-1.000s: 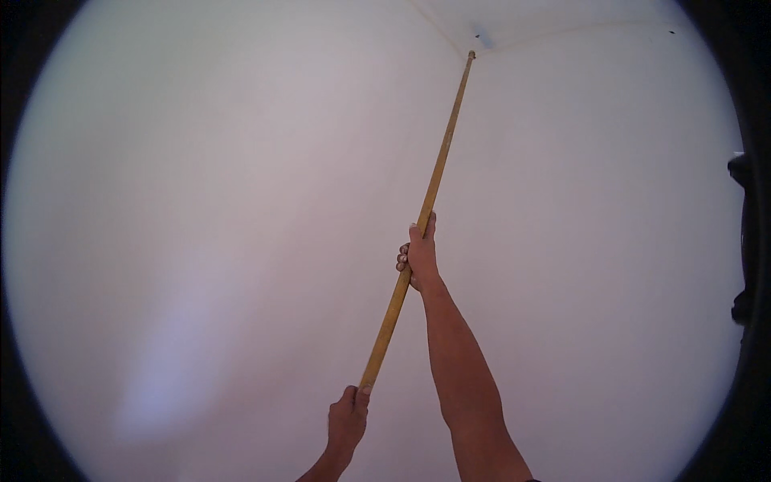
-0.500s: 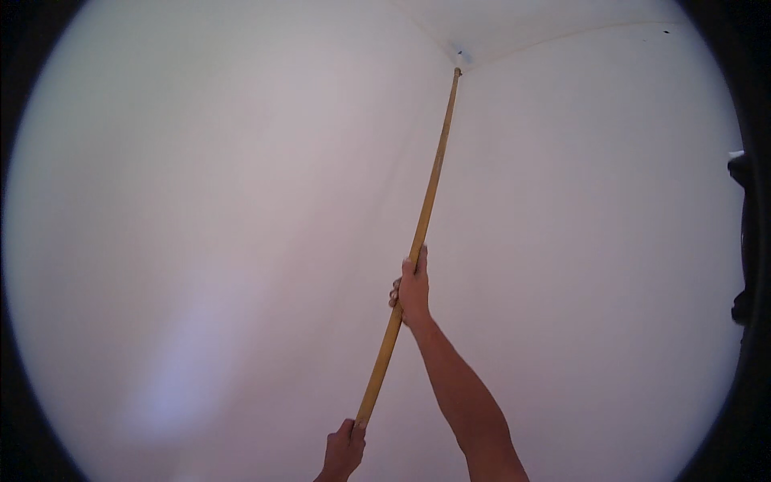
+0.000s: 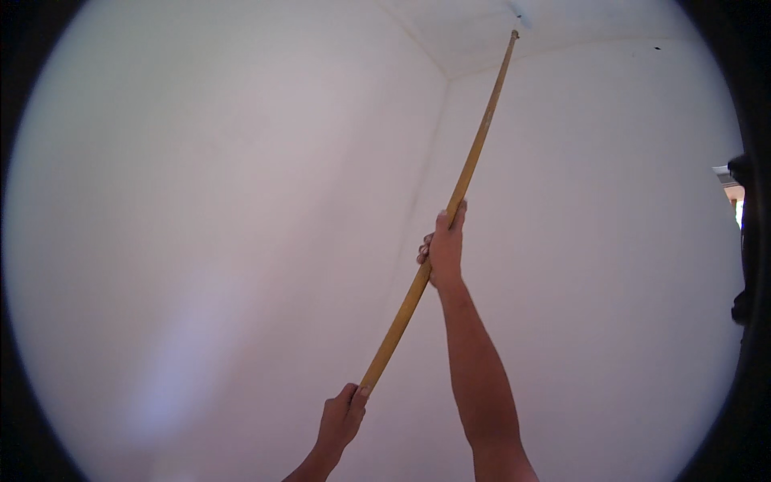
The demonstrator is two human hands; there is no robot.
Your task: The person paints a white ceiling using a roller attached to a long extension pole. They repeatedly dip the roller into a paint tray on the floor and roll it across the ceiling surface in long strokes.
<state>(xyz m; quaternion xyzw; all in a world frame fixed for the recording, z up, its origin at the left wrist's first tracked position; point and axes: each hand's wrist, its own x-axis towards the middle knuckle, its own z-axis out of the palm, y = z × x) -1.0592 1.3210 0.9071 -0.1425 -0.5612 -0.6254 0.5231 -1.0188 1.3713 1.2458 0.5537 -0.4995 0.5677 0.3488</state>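
Observation:
A long yellowish-brown pole slants up and to the right, its far tip close under the ceiling. My left hand is closed around the pole's lower end. Higher up, my right hand grips the shaft, its arm stretched upward. Just beyond the tip shows a faint bluish patch with a small dark spot. Whether it is a head fixed on the pole or a mark on the ceiling, I cannot tell.
Two pale walls meet in a corner below a whitish ceiling. A small dark speck is high on the right. At the right rim a dark shape and a bright opening show in part.
The pole's tip has moved up and to the right, from the corner out under the ceiling. Both hands have risen with it, the right one also shifting rightward.

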